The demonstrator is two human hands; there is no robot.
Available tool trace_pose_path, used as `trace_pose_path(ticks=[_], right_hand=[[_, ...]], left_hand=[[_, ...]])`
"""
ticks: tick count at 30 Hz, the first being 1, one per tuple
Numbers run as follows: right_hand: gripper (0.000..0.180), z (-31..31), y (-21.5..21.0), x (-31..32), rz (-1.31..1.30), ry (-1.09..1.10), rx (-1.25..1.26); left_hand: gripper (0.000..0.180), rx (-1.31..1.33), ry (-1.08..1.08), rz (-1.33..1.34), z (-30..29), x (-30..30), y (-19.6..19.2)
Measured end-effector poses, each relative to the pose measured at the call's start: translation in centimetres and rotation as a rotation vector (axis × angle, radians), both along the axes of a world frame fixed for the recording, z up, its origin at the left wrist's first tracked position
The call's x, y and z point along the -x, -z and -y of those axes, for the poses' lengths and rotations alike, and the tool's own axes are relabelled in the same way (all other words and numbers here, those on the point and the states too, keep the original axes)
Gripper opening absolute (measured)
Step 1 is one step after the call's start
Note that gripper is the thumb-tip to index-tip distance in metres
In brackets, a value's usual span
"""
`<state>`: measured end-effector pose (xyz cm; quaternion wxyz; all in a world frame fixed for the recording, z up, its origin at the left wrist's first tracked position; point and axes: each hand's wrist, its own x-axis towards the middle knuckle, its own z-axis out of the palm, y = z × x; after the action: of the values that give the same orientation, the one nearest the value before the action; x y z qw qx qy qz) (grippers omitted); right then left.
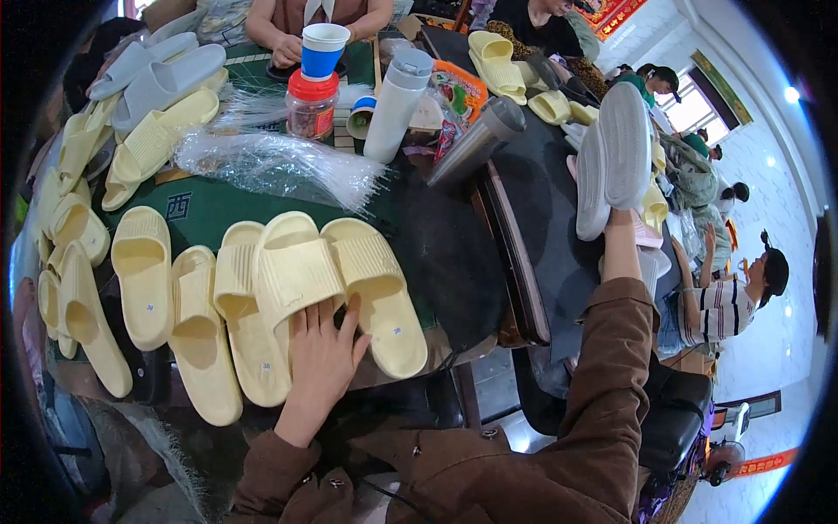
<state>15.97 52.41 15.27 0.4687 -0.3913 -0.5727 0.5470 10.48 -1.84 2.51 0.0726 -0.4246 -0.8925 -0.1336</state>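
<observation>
In front of me a row of pale yellow ridged slippers lies along the table edge. My left hand (323, 349) has its fingers under the strap of one yellow slipper (298, 275), its thumb apart against the yellow slipper (384, 297) to the right. The left-hand slipper overlaps another yellow slipper (249, 323). My right arm stretches far out to the right, where my right hand (620, 227) holds up a pair of light grey slippers (627, 144), soles facing me. Those slippers hide its fingers.
More yellow slippers (78, 301) and grey slippers (170, 83) crowd the left. Behind the row lie clear plastic strips (279, 166), a red-lidded jar (312, 109) under a blue-and-white cup (325, 52), a white bottle (398, 105) and a steel tumbler (478, 140). Other people sit across and to the right.
</observation>
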Motion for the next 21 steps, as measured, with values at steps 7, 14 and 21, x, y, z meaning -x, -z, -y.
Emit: trace_pose_path(ticks=[7, 14, 21], right_hand=[[0.045, 8.7, 0.6, -7.6, 0.279, -0.066, -0.266], [0.043, 21.4, 0.0, -9.1, 0.499, -0.135, -0.583], [0.045, 20.0, 2.4, -11.6, 0.748, -0.189, -0.726]], left_hand=[[0.055, -0.05, 0.004, 0.052, -0.3, -0.4, 0.9], [0.053, -0.069, -0.011, -0.025, 0.5, 0.0, 1.8], [0.05, -0.125, 0.041, -0.064, 0.0, 0.2, 1.3]])
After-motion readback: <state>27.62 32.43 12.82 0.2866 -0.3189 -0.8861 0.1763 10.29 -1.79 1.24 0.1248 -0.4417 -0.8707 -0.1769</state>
